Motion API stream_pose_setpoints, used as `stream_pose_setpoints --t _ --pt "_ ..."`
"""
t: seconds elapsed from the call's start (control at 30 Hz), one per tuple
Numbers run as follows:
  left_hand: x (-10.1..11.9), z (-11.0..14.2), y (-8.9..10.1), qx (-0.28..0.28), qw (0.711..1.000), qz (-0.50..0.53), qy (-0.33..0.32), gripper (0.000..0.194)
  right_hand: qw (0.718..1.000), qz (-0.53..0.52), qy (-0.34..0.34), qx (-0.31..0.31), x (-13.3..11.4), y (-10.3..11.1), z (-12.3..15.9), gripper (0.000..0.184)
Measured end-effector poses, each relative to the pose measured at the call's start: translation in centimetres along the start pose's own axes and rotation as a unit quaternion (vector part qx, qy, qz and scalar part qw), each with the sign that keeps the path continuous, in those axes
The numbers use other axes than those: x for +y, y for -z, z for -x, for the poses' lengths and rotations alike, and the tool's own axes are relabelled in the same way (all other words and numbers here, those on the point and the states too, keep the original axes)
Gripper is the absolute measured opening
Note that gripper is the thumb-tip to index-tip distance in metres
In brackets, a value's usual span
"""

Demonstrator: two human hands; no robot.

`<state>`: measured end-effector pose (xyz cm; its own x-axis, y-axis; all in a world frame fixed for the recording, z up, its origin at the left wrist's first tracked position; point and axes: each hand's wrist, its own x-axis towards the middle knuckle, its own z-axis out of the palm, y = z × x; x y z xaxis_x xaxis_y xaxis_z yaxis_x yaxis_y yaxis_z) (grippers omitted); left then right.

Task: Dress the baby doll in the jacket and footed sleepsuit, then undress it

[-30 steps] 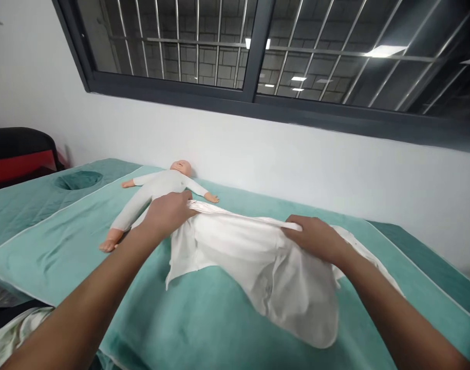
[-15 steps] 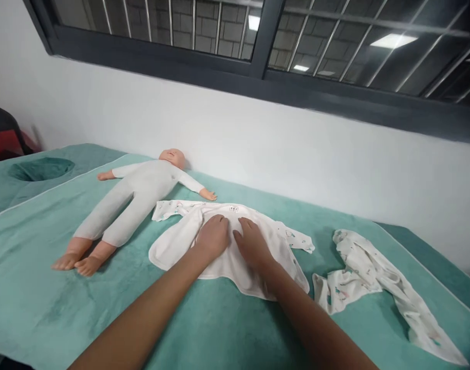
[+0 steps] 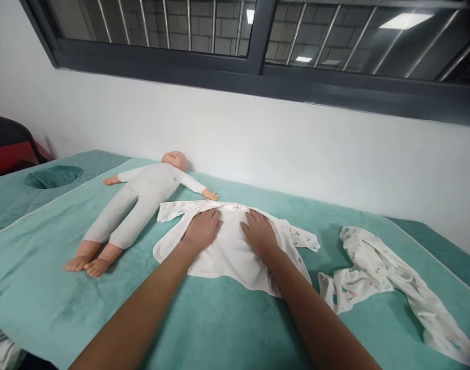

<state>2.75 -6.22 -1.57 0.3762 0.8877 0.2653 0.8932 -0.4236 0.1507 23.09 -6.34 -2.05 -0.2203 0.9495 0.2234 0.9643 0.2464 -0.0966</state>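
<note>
A white baby shirt (image 3: 229,246) with small printed figures on its sleeves lies spread open, inside up, on the green cover. My left hand (image 3: 203,228) rests flat on its left part, fingers stretched toward the collar. On the right part lies my right hand (image 3: 261,231), palm down with fingers extended. Between the two hands the inner back of the shirt and a small printed label at the neck are visible. Beyond the left sleeve a baby doll (image 3: 150,185) in a pale grey-white body lies on its back, head toward the wall.
Crumpled white printed baby pants (image 3: 373,272) lie to the right on the green cover (image 3: 38,293). A hole (image 3: 55,176) shows in the bed's left end, near a red and black chair (image 3: 11,146). A white wall (image 3: 315,149) and barred window stand behind.
My hands have moved apart, the left one leftward and the right one slightly right. Their fingers have gone from curled to flat, and the shirt's sides are spread wider.
</note>
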Motion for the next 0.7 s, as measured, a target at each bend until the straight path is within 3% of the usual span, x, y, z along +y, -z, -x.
stream_pose_setpoints --t 0.1,0.17,0.33,0.4,0.53,0.7 --pt "0.4 3.8 0.7 0.071 0.997 0.010 -0.034 0.033 0.997 -0.039 0.063 0.004 -1.7 0.6 2.0 0.046" --pt "0.1 7.2 1.3 0.118 0.993 0.014 -0.009 0.031 0.989 -0.082 0.123 -0.003 -3.2 1.3 4.2 0.046" --pt "-1.3 13.2 2.7 0.149 0.959 -0.047 0.235 0.044 0.971 -0.125 0.200 -0.032 -4.5 3.1 10.5 0.047" --pt "-1.4 13.8 2.9 0.122 0.953 -0.046 0.273 0.049 0.975 -0.106 0.193 -0.012 -3.2 3.5 12.6 0.050" --pt "-1.8 13.4 3.0 0.078 0.965 0.017 0.249 0.038 0.989 -0.056 0.119 0.069 0.1 3.7 15.2 0.037" --pt "-3.2 13.2 3.0 0.151 0.952 0.081 0.255 0.029 0.986 -0.033 0.142 0.075 0.9 4.1 15.7 0.029"
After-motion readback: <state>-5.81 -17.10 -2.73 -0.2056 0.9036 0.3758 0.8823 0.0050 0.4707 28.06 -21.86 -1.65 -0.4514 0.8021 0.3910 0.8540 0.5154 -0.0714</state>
